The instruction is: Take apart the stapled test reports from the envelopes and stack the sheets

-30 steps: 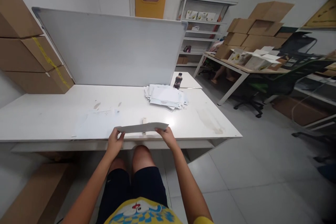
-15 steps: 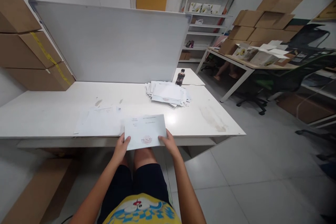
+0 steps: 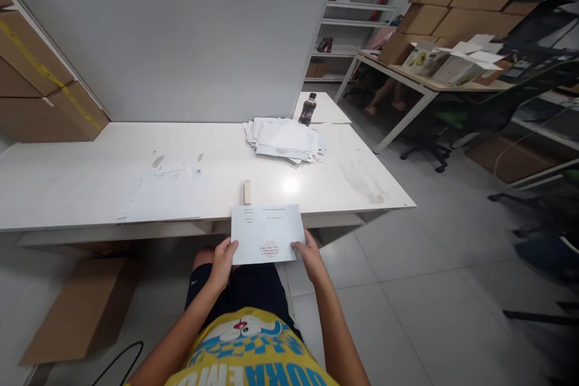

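Observation:
Between both hands I hold a pale sheet of paper [image 3: 268, 230] with printed lines and a round red stamp, just off the table's front edge. My left hand [image 3: 223, 258] pinches its left side, thumb on top. My right hand [image 3: 309, 253] grips the right side in the same way. Right behind the paper, a small beige block [image 3: 247, 192] lies on the white table [image 3: 217, 184]. Some flat printed sheets [image 3: 163, 194] lie to the left. Farther back sits an untidy pile of papers [image 3: 284, 136].
A dark drink bottle [image 3: 308, 110] stands behind the pile. A whiteboard [image 3: 203, 36] rises along the table's back, with cardboard boxes [image 3: 76, 111] at left. Another box [image 3: 81, 307] is on the floor. At right are a second table [image 3: 429, 82] with boxes and an office chair [image 3: 447, 126]. Part of a person's legs [image 3: 382, 96] shows beneath that table.
The camera view has tilted down. The held paper has drawn back from the table towards my body and slightly right, and the beige block behind it has come into sight.

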A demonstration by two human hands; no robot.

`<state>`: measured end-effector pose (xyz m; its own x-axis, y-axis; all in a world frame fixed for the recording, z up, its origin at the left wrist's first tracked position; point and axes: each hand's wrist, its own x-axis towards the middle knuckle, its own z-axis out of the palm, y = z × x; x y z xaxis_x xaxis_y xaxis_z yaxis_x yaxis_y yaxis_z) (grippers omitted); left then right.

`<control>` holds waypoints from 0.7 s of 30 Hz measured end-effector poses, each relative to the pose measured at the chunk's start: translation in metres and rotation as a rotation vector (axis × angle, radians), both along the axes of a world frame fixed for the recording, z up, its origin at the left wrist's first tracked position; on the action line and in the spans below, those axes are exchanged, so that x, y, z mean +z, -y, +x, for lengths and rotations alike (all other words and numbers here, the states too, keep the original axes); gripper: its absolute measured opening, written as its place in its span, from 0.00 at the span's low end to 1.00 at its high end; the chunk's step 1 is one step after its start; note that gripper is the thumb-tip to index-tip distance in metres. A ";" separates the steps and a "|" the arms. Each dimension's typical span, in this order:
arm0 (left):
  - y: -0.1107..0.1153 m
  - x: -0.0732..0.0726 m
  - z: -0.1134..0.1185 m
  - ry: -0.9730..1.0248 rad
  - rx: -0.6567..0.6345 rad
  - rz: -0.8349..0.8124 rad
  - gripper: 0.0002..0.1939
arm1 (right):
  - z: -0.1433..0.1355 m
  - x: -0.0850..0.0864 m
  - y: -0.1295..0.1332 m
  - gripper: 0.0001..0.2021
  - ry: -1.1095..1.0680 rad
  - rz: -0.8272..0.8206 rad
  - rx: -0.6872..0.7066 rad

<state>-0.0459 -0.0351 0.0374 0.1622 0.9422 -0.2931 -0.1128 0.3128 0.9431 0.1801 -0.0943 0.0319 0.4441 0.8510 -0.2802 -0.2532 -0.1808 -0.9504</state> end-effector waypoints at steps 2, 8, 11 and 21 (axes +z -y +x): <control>0.005 -0.003 0.003 0.004 0.031 -0.001 0.16 | 0.000 0.001 0.003 0.28 0.017 -0.002 -0.009; 0.001 -0.013 0.008 -0.048 0.023 0.054 0.19 | 0.002 -0.014 0.000 0.29 -0.018 0.012 -0.086; -0.008 -0.012 0.011 -0.047 0.008 0.058 0.21 | 0.008 -0.021 -0.007 0.27 0.002 0.021 -0.099; -0.022 -0.006 0.031 -0.110 -0.024 0.145 0.20 | -0.014 0.028 -0.028 0.24 1.072 0.119 -0.290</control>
